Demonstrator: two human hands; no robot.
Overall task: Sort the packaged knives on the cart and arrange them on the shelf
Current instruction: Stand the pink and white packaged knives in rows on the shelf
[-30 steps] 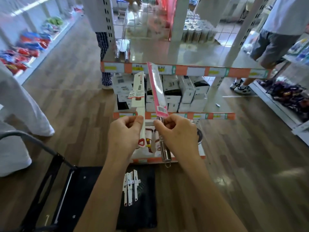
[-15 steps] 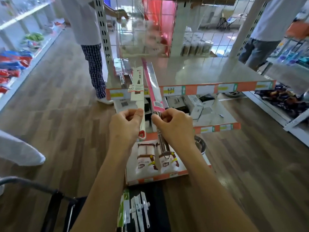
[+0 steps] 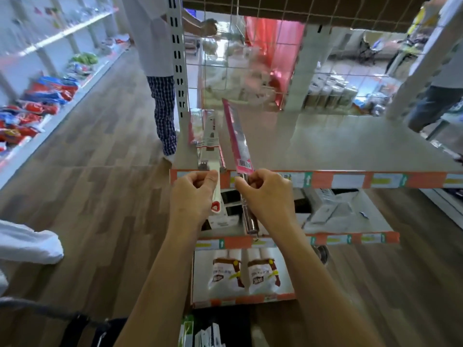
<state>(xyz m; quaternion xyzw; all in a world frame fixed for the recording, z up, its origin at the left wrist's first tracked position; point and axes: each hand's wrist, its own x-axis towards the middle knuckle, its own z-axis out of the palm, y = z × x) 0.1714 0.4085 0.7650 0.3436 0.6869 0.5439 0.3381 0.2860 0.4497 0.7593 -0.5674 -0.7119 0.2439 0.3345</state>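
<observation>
My left hand (image 3: 191, 196) grips a white-handled packaged knife (image 3: 210, 146) whose blade points away over the top shelf (image 3: 350, 146). My right hand (image 3: 266, 196) holds a steel-handled knife in a pink sleeve (image 3: 236, 139), also pointing away, its handle hanging below my fist. Both hands sit side by side at the shelf's orange front edge (image 3: 325, 179), near its left end. At the bottom edge the black cart (image 3: 105, 331) carries more packaged knives (image 3: 208, 336), partly cut off. Other packages lie at the shelf's left end (image 3: 198, 121), behind the knives.
Lower shelves hold white boxes (image 3: 333, 209) and bagged goods (image 3: 240, 274). A white slotted upright (image 3: 179, 71) stands at the shelf's left. A person in checked trousers (image 3: 162, 108) stands behind it; another person (image 3: 436, 96) is at the right. Wire mesh (image 3: 263, 58) backs the shelf.
Both hands have risen with their knives from the lower shelf level to the top shelf's front edge. The view has tilted up and moved closer to the shelf.
</observation>
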